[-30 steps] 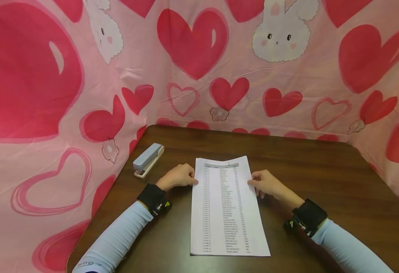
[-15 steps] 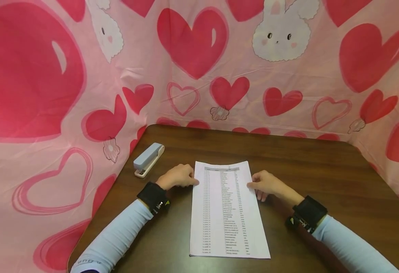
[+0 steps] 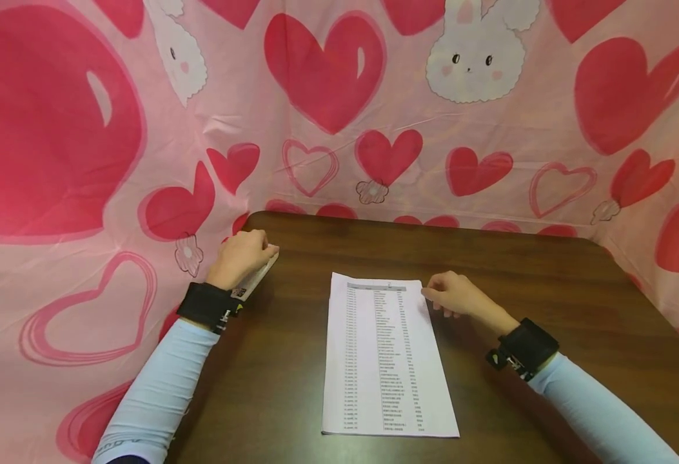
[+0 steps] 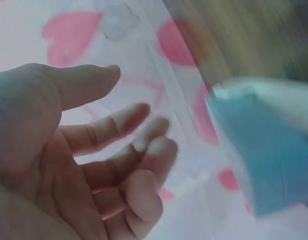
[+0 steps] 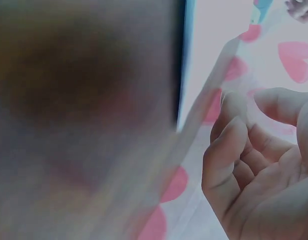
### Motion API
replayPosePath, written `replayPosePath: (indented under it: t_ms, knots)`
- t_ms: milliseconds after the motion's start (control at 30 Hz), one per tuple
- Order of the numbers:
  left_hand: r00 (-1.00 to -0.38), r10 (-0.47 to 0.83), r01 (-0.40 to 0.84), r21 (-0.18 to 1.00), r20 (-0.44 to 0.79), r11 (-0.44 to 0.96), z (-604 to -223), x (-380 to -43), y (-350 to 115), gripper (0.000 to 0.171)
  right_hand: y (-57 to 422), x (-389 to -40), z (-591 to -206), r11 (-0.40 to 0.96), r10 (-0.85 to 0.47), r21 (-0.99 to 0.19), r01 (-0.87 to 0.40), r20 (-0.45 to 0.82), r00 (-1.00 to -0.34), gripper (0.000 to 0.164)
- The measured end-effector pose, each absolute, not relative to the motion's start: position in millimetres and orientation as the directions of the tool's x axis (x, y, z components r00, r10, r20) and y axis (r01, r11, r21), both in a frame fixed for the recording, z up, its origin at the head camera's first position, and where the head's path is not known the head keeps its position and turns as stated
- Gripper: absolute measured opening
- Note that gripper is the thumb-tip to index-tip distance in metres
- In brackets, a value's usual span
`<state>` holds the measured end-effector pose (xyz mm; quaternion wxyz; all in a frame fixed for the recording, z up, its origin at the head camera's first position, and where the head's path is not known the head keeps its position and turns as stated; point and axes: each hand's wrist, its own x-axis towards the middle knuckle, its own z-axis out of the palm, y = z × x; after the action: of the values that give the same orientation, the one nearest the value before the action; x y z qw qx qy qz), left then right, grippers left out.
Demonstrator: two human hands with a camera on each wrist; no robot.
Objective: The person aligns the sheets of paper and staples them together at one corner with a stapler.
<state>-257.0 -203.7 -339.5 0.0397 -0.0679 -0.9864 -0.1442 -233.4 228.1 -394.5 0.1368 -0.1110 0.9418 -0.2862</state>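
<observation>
A stack of printed sheets lies in the middle of the table, its top page filled with rows of text. My left hand is over at the stapler and hides most of it in the head view. The left wrist view shows that hand with loosely bent fingers and a gap before the blue body of the stapler. At the upper right edge of the stack, my right hand has its thumb beside the paper. Its thumb and fingers stand apart in the right wrist view, holding nothing.
The brown wooden table has rounded far corners. A pink cloth printed with hearts and rabbits hangs along the back and sides. The stapler stands close to the table's left edge.
My left hand has left the paper's left edge and moved left and away to the stapler. My right hand has loosened at the right edge and shifted slightly up. The stack stays flat.
</observation>
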Motion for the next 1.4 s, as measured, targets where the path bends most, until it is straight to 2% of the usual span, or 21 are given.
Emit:
replayPosePath:
  t_ms: [100,200,333,433,633,933,1167,1400]
  knots:
    - [-0.989,0.116,0.138,0.267,0.097,0.954,-341.4,-260.0,-219.3,0.029,216.7,-238.5,-389.8,0.800,-0.312,-0.579,-0.156,-0.178,-0.933,0.026]
    - [-0.986,0.162,0.166,0.246,0.038,0.955,-344.8,-261.3,-229.2,0.030,203.5,-244.1,-386.0,0.787,-0.344,-0.589,-0.184,-0.172,-0.923,0.025]
    - [-0.967,0.235,0.208,0.227,-0.098,0.951,-342.2,-263.1,-236.6,0.058,189.0,-254.4,-381.7,0.772,-0.393,-0.592,-0.232,-0.157,-0.906,0.027]
    - [-0.950,0.255,0.214,0.218,-0.182,0.952,-336.5,-264.1,-239.8,0.068,182.4,-262.3,-377.6,0.761,-0.417,-0.596,-0.257,-0.145,-0.897,0.031]
    - [-0.935,0.221,0.166,0.209,-0.277,0.964,-335.2,-262.1,-243.1,0.063,173.7,-272.1,-378.0,0.750,-0.434,-0.612,-0.253,-0.166,-0.886,0.029]
    - [-0.932,0.253,0.190,0.244,-0.260,0.951,-343.0,-256.2,-239.2,0.064,159.6,-278.6,-384.3,0.749,-0.464,-0.606,-0.267,-0.193,-0.864,0.024]
    - [-0.901,0.321,0.239,0.284,-0.291,0.929,-345.3,-252.8,-226.5,0.054,141.0,-285.8,-388.6,0.741,-0.503,-0.581,-0.337,-0.149,-0.851,0.020]
    - [-0.933,0.321,0.286,0.209,-0.160,0.935,-349.7,-254.2,-216.4,0.041,121.9,-291.3,-389.9,0.753,-0.539,-0.481,-0.448,-0.061,-0.840,0.013]
